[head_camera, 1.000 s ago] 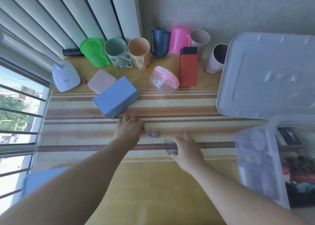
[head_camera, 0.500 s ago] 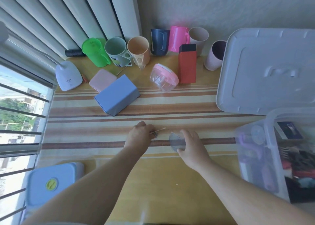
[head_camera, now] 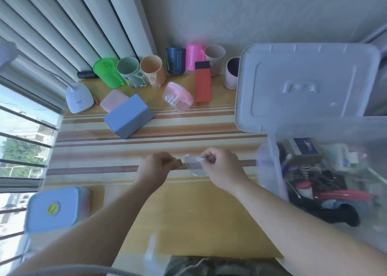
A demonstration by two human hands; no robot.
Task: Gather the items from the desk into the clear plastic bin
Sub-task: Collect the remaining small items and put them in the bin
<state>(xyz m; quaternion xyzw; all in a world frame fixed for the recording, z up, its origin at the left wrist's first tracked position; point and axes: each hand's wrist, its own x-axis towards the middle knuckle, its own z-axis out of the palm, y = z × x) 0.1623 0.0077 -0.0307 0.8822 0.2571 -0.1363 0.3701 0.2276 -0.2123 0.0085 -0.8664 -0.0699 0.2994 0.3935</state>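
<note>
The clear plastic bin [head_camera: 270, 171] at the desk's right edge already holds a jumble of items, so the gathering looks partly done. The right hand [head_camera: 222, 169] pinches a small translucent grey piece [head_camera: 193, 164] above the striped desk [head_camera: 146, 137]; the left hand [head_camera: 157, 164] is curled around something too small to identify. Seven plastic cups [head_camera: 152, 70], a blue box [head_camera: 128, 118] and a red carton [head_camera: 202, 85] remain on the desk.

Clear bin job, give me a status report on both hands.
Left hand curled, contents hidden. Right hand pinching a small clear piece over the desk. Clear plastic bin open at right, path unobstructed.
</note>
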